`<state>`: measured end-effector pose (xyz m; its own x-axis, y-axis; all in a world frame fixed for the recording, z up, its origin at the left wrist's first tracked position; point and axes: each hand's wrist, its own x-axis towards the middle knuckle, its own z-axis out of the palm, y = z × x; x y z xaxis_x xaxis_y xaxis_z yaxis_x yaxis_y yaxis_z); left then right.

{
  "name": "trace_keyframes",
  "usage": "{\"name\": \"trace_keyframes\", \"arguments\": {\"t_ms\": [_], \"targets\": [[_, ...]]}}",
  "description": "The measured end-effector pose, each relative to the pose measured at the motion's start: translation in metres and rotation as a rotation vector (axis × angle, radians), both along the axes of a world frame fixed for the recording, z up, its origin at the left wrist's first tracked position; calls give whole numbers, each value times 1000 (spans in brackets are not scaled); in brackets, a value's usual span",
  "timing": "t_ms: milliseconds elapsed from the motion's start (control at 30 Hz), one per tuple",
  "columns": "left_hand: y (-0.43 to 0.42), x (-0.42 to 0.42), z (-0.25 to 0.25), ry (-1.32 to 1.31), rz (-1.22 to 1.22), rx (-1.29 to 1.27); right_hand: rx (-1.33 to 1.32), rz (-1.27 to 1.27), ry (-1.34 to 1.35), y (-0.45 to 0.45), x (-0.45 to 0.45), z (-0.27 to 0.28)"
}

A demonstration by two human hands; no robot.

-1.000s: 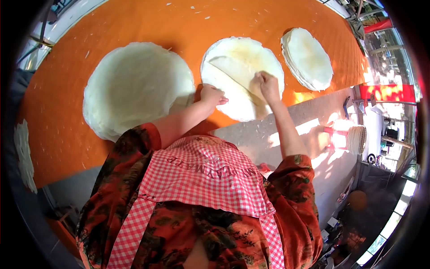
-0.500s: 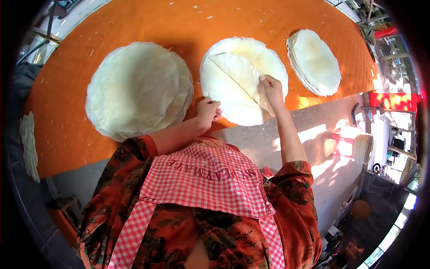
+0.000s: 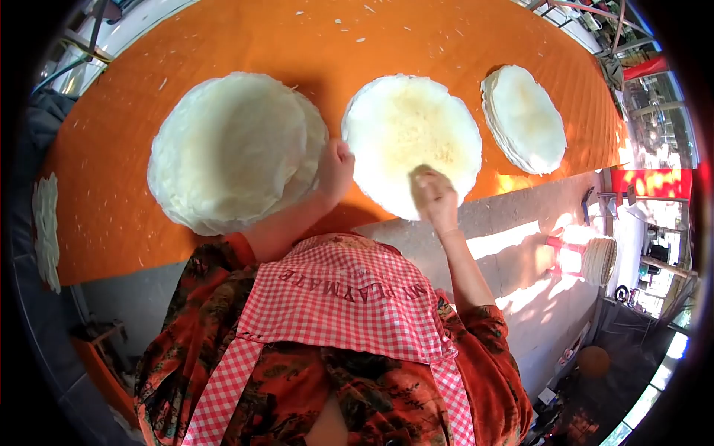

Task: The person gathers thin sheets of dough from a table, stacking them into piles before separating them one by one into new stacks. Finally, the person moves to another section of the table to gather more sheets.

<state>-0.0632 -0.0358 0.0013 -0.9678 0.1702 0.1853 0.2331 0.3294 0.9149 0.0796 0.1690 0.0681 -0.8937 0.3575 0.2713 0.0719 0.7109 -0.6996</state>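
Three stacks of thin, round pale sheets lie on an orange tabletop. My left hand is closed at the right edge of the large left stack; whatever its fingers hold is hidden. Blurred by motion, my right hand is over the lower edge of the middle stack, fingers curled, and its grip is unclear. The top sheet of that middle stack lies flat, with light brown patches. A smaller-looking stack stands to the right.
More pale sheets lie at the table's far left edge. Small white flakes are scattered over the orange surface. Beyond the table's near edge, a round bundle and a red object are on the right.
The folded flap on the middle stack is gone, and its top now lies flat. My left hand moved left and up to the large stack; my right hand moved down and slightly left.
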Motion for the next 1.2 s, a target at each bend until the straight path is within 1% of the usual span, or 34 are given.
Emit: {"name": "trace_keyframes", "arguments": {"t_ms": [67, 167, 267, 367, 400, 433, 567, 667, 767, 867, 967, 1067, 1133, 1200], "targets": [[11, -37, 22, -74, 57, 91, -162, -221, 13, 22, 10, -10], [23, -79, 21, 26, -19, -250, -165, -321, -40, 36, 26, -25], [34, -91, 11, 219, -56, -334, -228, -365, -42, 31, 31, -26], [47, -102, 16, -16, -49, -403, -296, -379, 35, 35, 34, -32], [49, -103, 20, -59, -61, -406, -320, -390, 54, 38, 35, -34], [51, -102, 25, -104, -74, -410, -356, -412, -26, 40, 37, -33], [59, -111, 36, -266, -190, -522, -401, -428, 5, 46, 40, -52], [62, -121, 26, -365, -234, -422, -426, -417, 17, 47, 40, -54], [60, -124, 14, -332, -191, -368, -467, -418, -3, 53, 39, -55], [59, -107, 43, 99, -159, -423, -467, -448, -69, 55, 37, -53], [69, -117, 26, 19, -149, -437, -403, -443, -74, 53, 36, -52], [77, -126, 39, -235, -104, -425, -389, -421, -34, 56, 36, -64], [84, -137, 33, -338, -85, -449, -424, -404, 9, 56, 37, -67], [87, -139, 33, -400, -71, -482, -409, -416, -27, 55, 37, -64]]}}
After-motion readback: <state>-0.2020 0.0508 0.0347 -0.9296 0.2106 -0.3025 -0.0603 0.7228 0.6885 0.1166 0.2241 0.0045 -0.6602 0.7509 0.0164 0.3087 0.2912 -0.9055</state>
